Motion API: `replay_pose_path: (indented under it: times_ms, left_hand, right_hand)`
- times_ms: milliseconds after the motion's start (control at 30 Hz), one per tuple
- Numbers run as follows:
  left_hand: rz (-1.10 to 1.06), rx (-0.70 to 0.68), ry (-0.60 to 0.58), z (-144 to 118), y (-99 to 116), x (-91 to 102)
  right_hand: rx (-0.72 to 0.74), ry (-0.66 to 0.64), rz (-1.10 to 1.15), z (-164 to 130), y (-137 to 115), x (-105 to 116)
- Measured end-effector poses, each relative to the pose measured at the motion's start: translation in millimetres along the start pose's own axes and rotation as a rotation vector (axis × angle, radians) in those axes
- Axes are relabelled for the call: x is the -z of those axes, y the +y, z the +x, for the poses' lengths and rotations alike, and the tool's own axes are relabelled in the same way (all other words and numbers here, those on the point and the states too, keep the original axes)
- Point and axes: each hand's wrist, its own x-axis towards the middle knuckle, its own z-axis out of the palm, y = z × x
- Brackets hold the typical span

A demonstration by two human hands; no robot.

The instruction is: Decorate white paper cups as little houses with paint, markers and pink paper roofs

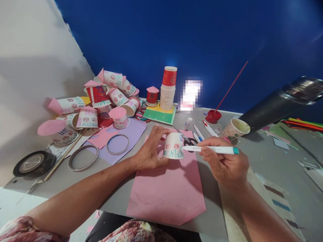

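Observation:
My left hand (150,150) grips an upturned white paper cup (173,145) with red flower prints and green zigzag lines along its rim. It rests on a pink paper sheet (169,188). My right hand (224,164) holds a white marker with a teal end (212,149), its tip touching the cup's lower right side. Black-handled scissors (188,140) lie just behind the cup.
A heap of decorated cups with pink cone tops (101,101) sits at the back left. A stack of cups (168,90) stands on green card. Tape rolls (34,163), rings (117,144), pens (202,131), a red paint lid (213,116) and a used cup (236,129) lie around.

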Motion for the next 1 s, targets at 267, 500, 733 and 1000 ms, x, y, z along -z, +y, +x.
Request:
replay_pose_path:
  times_ms: [267,500,733,1000]
  left_hand:
    - [-0.021,-0.009,-0.005,-0.8,-1.9,-1.6]
    - [-0.023,0.003,-0.015,-0.7,-1.1,-1.2]
    - [0.015,-0.027,-0.027,1.5,1.4,-0.2]
    - [0.012,-0.029,-0.048,1.1,2.3,-0.5]
  right_hand:
    - [-0.010,-0.039,0.001,0.1,0.5,-0.6]
    - [-0.056,-0.025,-0.030,1.2,0.7,-0.5]
    - [-0.052,-0.014,-0.012,0.8,2.1,-1.1]
    - [-0.038,-0.027,-0.026,0.7,2.7,-2.1]
